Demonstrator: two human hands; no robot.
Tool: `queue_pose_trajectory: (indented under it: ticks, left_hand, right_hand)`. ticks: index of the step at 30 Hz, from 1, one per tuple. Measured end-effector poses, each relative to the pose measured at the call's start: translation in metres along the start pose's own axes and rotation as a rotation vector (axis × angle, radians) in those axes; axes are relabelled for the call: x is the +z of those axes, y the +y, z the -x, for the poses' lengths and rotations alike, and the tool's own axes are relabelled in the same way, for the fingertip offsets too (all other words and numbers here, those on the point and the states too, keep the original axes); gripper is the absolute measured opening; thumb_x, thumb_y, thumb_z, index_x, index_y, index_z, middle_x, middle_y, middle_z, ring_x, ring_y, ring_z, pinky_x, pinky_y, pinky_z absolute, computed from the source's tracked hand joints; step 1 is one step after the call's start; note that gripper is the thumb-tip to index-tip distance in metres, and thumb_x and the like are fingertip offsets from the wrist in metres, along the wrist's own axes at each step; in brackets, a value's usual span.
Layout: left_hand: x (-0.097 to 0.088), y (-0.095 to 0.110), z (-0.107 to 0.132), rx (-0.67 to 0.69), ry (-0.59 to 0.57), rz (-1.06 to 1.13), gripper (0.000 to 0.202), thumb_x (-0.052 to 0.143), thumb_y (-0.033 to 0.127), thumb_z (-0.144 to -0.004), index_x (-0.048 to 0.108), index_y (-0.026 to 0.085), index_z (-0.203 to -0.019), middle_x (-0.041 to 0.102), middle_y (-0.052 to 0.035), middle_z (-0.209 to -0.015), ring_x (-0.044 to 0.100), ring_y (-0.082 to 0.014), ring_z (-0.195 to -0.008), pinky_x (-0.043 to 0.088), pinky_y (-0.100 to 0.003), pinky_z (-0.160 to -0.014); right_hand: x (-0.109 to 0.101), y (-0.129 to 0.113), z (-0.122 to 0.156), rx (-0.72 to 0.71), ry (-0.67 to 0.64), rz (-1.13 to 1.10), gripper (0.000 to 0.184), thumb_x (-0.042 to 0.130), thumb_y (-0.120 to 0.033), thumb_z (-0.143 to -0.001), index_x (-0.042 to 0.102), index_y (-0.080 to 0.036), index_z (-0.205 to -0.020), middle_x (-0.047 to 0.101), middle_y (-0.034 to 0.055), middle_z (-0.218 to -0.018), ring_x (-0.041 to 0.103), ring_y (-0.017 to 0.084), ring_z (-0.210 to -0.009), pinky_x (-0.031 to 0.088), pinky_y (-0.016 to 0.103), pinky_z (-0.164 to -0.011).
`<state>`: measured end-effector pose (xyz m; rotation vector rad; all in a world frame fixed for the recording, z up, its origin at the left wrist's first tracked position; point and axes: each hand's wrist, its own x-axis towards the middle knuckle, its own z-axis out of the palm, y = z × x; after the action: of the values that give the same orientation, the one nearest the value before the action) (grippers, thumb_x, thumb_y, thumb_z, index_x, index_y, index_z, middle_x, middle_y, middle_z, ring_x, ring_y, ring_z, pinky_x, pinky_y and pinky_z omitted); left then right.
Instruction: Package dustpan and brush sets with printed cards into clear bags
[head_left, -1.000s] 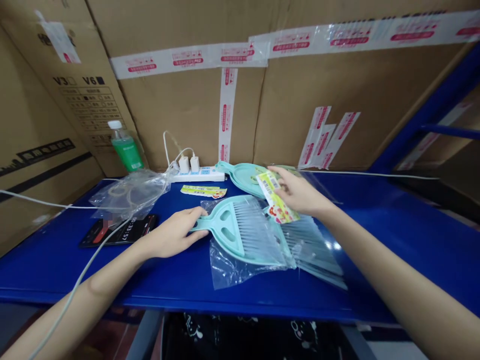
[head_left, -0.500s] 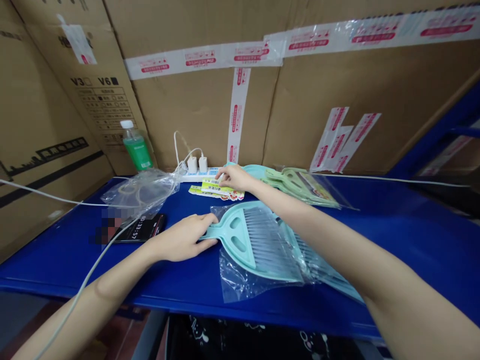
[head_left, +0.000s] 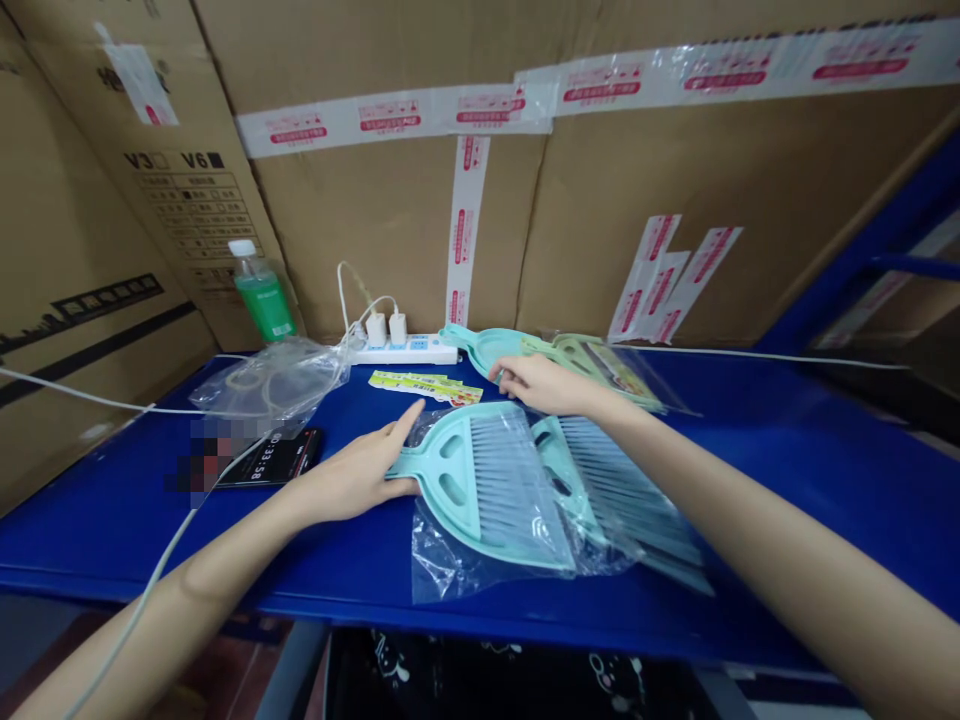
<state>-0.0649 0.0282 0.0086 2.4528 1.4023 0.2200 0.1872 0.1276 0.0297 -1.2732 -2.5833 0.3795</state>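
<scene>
- Front dustpan point(head_left: 517, 553) is best steadied by the left hand point(head_left: 356, 472), fingers parted around its handle point(head_left: 408, 461).
- Behind it, the right hand point(head_left: 544, 383) is curled; grip cannot be told.

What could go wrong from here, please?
The left hand has a loose-looking grip at the turquoise handle, so it might slip. The white cable crosses the phone; if pulled, it could drag the phone along. The clear plastic bag lies wrinkled and might snag.
</scene>
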Motion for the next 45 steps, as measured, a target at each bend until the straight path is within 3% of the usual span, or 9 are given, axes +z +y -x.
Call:
queue_pose_trajectory:
  ticks: [6, 11, 14, 21, 28, 33, 36, 41, 45]
  left_hand:
    - [-0.035, -0.012, 0.008, 0.137, -0.042, -0.138, 0.047, 0.042, 0.044, -0.092, 0.037, 0.039, -0.138, 0.054, -0.0010, -0.133, 0.050, -0.0271, -0.120, 0.043, -0.040, -0.096]
    - [-0.062, -0.026, 0.018, 0.085, -0.022, -0.118, 0.044, 0.042, 0.044, -0.092, 0.043, 0.038, -0.135, 0.057, -0.0027, -0.129, 0.052, -0.0262, -0.118, 0.043, -0.041, -0.096]
    - [-0.068, -0.033, 0.021, 0.080, 0.007, -0.098, 0.044, 0.044, 0.045, -0.090, 0.046, 0.038, -0.133, 0.056, -0.0027, -0.130, 0.054, -0.0255, -0.114, 0.043, -0.042, -0.097]
    - [-0.062, -0.032, 0.016, 0.067, -0.009, -0.088, 0.042, 0.045, 0.049, -0.089, 0.050, 0.037, -0.129, 0.060, -0.0032, -0.123, 0.056, -0.0243, -0.110, 0.045, -0.038, -0.093]
    - [-0.052, -0.025, 0.011, 0.084, -0.037, -0.059, 0.039, 0.045, 0.048, -0.091, 0.050, 0.034, -0.126, 0.058, -0.0024, -0.122, 0.055, -0.0214, -0.110, 0.042, -0.034, -0.094]
    - [-0.051, -0.022, 0.009, 0.117, 0.020, -0.054, 0.037, 0.043, 0.048, -0.092, 0.051, 0.029, -0.123, 0.059, -0.0042, -0.117, 0.054, -0.0205, -0.107, 0.042, -0.034, -0.093]
    - [-0.048, -0.018, 0.007, 0.141, 0.052, -0.050, 0.034, 0.043, 0.046, -0.092, 0.052, 0.028, -0.119, 0.059, -0.0045, -0.114, 0.055, -0.0202, -0.104, 0.044, -0.034, -0.090]
    - [-0.042, -0.012, 0.003, 0.199, 0.124, -0.039, 0.031, 0.043, 0.046, -0.092, 0.051, 0.026, -0.114, 0.060, -0.0044, -0.111, 0.056, -0.0202, -0.103, 0.044, -0.035, -0.089]
    - [-0.040, -0.010, 0.001, 0.238, 0.177, -0.043, 0.028, 0.044, 0.043, -0.092, 0.050, 0.024, -0.112, 0.059, -0.0052, -0.110, 0.056, -0.0203, -0.102, 0.045, -0.035, -0.088]
  right_hand:
    - [0.005, 0.003, 0.043, -0.025, -0.100, -0.101, 0.035, 0.038, -0.021, -0.087, 0.054, -0.010, -0.117, 0.069, 0.0107, -0.089, 0.062, 0.021, -0.082, 0.047, 0.036, -0.077]
    - [0.008, -0.003, 0.060, -0.078, -0.146, -0.100, 0.052, 0.047, -0.043, -0.084, 0.049, -0.015, -0.128, 0.064, 0.0119, -0.104, 0.058, 0.025, -0.097, 0.045, 0.037, -0.083]
    - [0.008, -0.010, 0.066, -0.122, -0.164, 0.001, 0.062, 0.061, -0.055, -0.072, 0.055, -0.015, -0.120, 0.062, 0.0139, -0.103, 0.055, 0.030, -0.097, 0.045, 0.040, -0.081]
    - [0.004, -0.021, 0.073, -0.048, -0.239, 0.205, 0.015, 0.060, -0.030, -0.074, 0.055, -0.020, -0.083, 0.058, 0.0094, -0.087, 0.052, 0.027, -0.085, 0.042, 0.038, -0.074]
    - [-0.003, -0.004, 0.076, -0.007, -0.274, 0.241, 0.010, 0.055, -0.026, -0.072, 0.056, -0.021, -0.081, 0.059, 0.0093, -0.082, 0.054, 0.027, -0.082, 0.044, 0.038, -0.067]
    - [-0.019, 0.004, 0.081, -0.065, -0.114, -0.027, 0.036, 0.056, -0.042, -0.075, 0.060, -0.021, -0.103, 0.063, 0.0114, -0.106, 0.056, 0.029, -0.100, 0.047, 0.041, -0.082]
    - [-0.021, -0.006, 0.081, -0.054, 0.078, -0.202, 0.030, 0.047, -0.038, -0.083, 0.057, -0.021, -0.105, 0.064, 0.0100, -0.102, 0.060, 0.024, -0.093, 0.048, 0.039, -0.081]
    - [0.000, -0.024, 0.072, 0.142, -0.091, -0.536, 0.028, 0.044, -0.028, -0.087, 0.050, -0.014, -0.111, 0.061, 0.0029, -0.069, 0.061, 0.017, -0.061, 0.052, 0.032, -0.061]
    - [0.010, -0.026, 0.065, 0.255, -0.154, -0.975, 0.033, 0.045, -0.028, -0.090, 0.046, -0.016, -0.120, 0.059, 0.0001, -0.067, 0.060, 0.014, -0.058, 0.053, 0.028, -0.056]
